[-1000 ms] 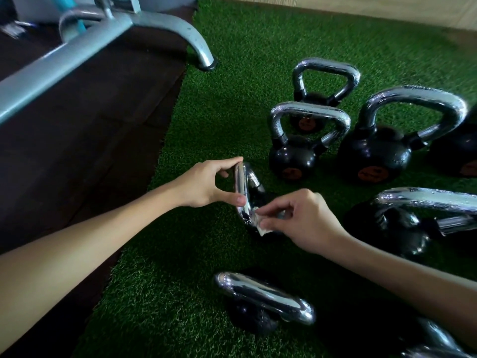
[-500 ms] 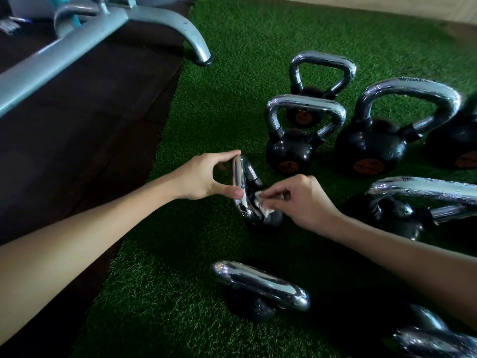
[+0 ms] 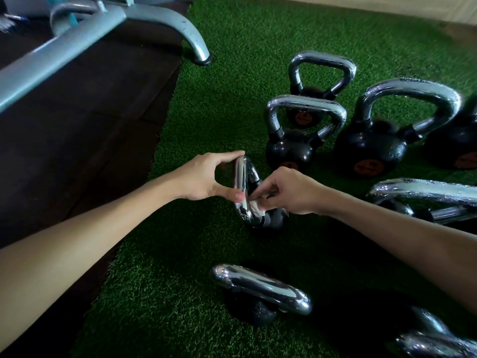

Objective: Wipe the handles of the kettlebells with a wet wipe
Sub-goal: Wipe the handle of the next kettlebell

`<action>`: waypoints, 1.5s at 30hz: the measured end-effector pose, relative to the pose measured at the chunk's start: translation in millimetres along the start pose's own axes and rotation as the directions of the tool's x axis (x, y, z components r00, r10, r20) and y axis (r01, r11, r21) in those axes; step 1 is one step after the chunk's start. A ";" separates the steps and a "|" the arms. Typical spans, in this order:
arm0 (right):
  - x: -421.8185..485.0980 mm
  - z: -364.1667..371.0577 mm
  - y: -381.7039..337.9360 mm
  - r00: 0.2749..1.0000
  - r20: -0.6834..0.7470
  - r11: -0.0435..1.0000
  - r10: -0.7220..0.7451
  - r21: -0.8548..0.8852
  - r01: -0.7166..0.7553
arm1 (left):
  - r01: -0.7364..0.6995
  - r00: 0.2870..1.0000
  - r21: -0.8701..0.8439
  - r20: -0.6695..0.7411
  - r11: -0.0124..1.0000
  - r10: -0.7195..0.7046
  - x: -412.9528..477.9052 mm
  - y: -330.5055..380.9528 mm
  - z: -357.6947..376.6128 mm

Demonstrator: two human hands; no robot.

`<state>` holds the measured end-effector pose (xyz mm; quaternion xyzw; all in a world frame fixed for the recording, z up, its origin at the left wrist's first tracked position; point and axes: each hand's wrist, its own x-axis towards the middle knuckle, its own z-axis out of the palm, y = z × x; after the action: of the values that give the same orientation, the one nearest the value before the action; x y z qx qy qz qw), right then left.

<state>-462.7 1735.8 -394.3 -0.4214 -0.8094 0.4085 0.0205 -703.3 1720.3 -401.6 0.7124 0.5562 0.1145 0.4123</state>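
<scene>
Kettlebell handle (image 3: pixel 240 182) and wet wipe (image 3: pixel 256 207) in two hands, on green turf (image 3: pixel 160 293).
Nearest, another kettlebell (image 3: pixel 260 286) sits on the turf. Beyond it, the left hand (image 3: pixel 204 177) pinches the chrome handle between thumb and fingers; the right hand (image 3: pixel 291 191) pinches the white wipe against its lower end. Further back stand more upright kettlebells (image 3: pixel 289 148), then a grey metal frame (image 3: pixel 77 34).

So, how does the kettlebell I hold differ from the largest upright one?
The held kettlebell is smaller than the large kettlebell. The left hand grips the held kettlebell's handle and the right hand presses a wipe on it; the large kettlebell stands untouched. Both have black bodies, chrome handles.
</scene>
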 end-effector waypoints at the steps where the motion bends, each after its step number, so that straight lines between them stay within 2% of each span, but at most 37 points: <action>1: -0.2 0.9 -0.1 0.999 0.002 0.993 0.038 0.116 -0.038 | -0.006 1.000 0.003 0.004 1.000 0.006 -0.8 2.0 0.8; 4: -1.0 5.3 -5.6 0.994 -0.021 0.919 0.109 0.383 -0.093 | -0.006 1.000 0.007 -0.001 1.000 0.006 -1.4 6.6 4.1; 7: 1.0 11.3 -12.8 0.972 -0.104 0.842 0.212 0.524 -0.128 | -0.003 1.000 0.008 -0.007 1.000 0.003 -0.2 9.7 5.1; 9: 1.6 11.7 -14.9 0.962 -0.123 0.825 0.244 0.548 -0.139 | -0.004 1.000 0.004 -0.005 1.000 0.004 0.6 8.5 4.2; 14: -5.3 10.7 -11.7 0.970 -0.040 0.793 0.239 0.584 -0.171 | -0.006 1.000 0.009 -0.006 1.000 0.006 -1.0 2.0 0.9; 17: 1.3 11.0 -16.3 0.940 -0.158 0.783 0.301 0.604 -0.149 | -0.014 1.000 -0.019 -0.006 1.000 0.014 -1.5 -1.5 1.1; 20: 12.5 11.6 -17.2 0.870 -0.303 0.777 0.389 0.615 -0.133 | -0.028 1.000 -0.034 -0.007 0.999 0.028 0.6 -5.6 1.7; 22: 13.1 12.2 -15.2 0.854 -0.330 0.774 0.403 0.621 -0.126 | -0.025 1.000 -0.025 -0.009 0.999 0.025 1.1 -7.7 0.9; 26: 6.9 14.7 -14.2 0.894 -0.312 0.812 0.323 0.576 -0.093 | -0.019 1.000 -0.017 -0.025 1.000 0.019 -0.1 -9.6 1.6; 29: 14.9 16.1 -11.9 0.830 -0.479 0.888 0.285 0.457 -0.041 | -0.013 0.999 0.002 -0.045 1.000 0.013 1.2 -9.3 4.4; 32: 24.2 22.5 -7.4 0.766 -0.616 0.957 0.185 0.291 0.003 | 0.006 0.998 0.009 -0.056 1.000 -0.006 4.0 -10.2 6.6; 37: 27.4 30.2 8.6 0.735 -0.676 0.998 0.056 0.055 -0.025 | 0.008 0.998 -0.020 -0.062 1.000 -0.010 2.0 -12.5 9.0; 42: 19.5 8.5 8.1 0.806 -0.585 0.992 0.095 -0.012 -0.126 | 0.000 0.994 0.037 -0.112 0.999 0.004 -0.7 -0.1 12.1; 45: -2.2 -15.3 4.1 0.784 -0.589 0.981 0.195 0.098 -0.170 | -0.040 0.992 0.146 -0.109 0.988 0.056 -0.5 28.6 16.7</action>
<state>-452.8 1745.4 -386.2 -0.6040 -0.7091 0.2714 0.2424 -673.1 1710.9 -391.6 0.7458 0.5681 0.1244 0.3249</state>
